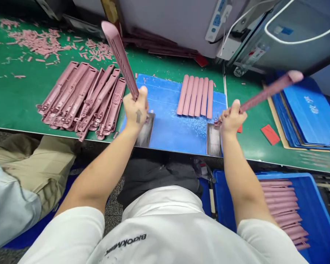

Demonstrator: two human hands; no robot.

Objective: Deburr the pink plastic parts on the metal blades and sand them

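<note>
My left hand is closed round the lower end of a long pink plastic part, which tilts up and to the left above the bench. In my right hand is another pink part, slanting up and to the right, its far end blurred. Below my hands lie two grey abrasive-looking pads, a left pad and a right pad, at the front edge of a blue sheet. Between my hands, several pink parts lie side by side on the sheet.
A pile of pink parts and pink scraps lie on the green bench. Blue folded sheets and a red piece are at right. A blue crate holds more parts below. A seated person is at left.
</note>
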